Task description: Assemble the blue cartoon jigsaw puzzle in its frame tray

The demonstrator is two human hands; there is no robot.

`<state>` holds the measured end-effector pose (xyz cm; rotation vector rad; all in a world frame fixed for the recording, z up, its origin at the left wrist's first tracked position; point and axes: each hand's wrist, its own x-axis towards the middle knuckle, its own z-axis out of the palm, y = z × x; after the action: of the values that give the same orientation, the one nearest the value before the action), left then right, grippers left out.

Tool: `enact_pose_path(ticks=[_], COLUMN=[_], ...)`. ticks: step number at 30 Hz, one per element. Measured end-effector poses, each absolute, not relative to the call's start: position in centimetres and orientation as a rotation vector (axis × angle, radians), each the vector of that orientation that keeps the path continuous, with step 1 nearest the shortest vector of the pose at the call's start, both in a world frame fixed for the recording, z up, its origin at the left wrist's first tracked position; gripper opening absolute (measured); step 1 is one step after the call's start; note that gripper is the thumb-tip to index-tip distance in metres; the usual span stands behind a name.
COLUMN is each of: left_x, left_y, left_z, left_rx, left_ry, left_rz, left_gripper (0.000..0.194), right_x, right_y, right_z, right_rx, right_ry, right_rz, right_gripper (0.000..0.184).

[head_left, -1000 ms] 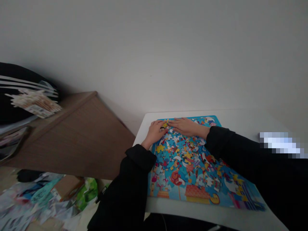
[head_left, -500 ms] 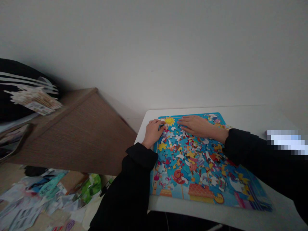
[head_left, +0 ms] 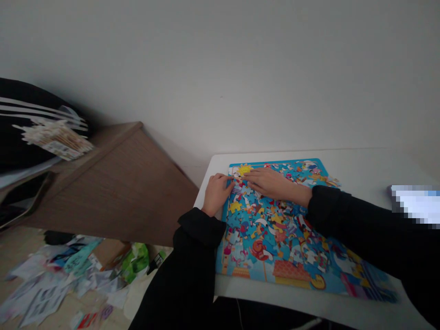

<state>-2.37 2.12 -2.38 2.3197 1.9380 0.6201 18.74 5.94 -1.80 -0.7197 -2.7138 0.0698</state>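
Note:
A colourful jigsaw puzzle (head_left: 261, 277) with a blue border lies on a white table, its surface covered with many loose and overlapping pieces. My left hand (head_left: 216, 191) rests at the board's upper left edge, fingers slightly bent and thumb apart, touching pieces there. Lying over the upper part of the puzzle, my right hand (head_left: 268, 182) has its fingers stretched out flat, tips beside the yellow sun piece (head_left: 245, 169). Whatever lies beneath the right palm is hidden. Below it sits a yellow star-shaped piece (head_left: 235, 207).
Left of the white table (head_left: 357, 167) stands a brown cabinet (head_left: 137, 188) with a pack of cotton swabs (head_left: 58, 137) and a dark phone-like object (head_left: 25, 199) on top. A blurred bright screen (head_left: 417, 201) lies at the right. Bags and papers (head_left: 44, 293) litter the floor.
My right hand has moved left across the puzzle, closer to my left hand and the sun piece. My left hand stays at the board's edge. The view has shifted slightly.

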Motion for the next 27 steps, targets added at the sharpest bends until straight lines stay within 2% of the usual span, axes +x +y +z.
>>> enact_pose_path(ticks=[16,21,27], left_x=[-0.8,-0.9,-1.6], left_y=[-1.1,-0.9,-0.4], left_z=[-1.7,-1.4,-1.6], left_rx=[2.41,2.284,2.201], left_ry=[1.745,1.987,2.034], left_rz=[0.503,0.575,0.563], left_gripper=[0.017,0.018,0.022], right_x=[16.5,15.8,15.6], right_y=[6.0,5.0,5.6], right_z=[-1.9,-2.0,-2.1], right_rx=[-0.707,-0.789,-0.923], right_ry=[-2.822,-2.794,-2.693], right_rz=[-0.037,-0.047,0.042], right_gripper=[0.037,0.031,0.039])
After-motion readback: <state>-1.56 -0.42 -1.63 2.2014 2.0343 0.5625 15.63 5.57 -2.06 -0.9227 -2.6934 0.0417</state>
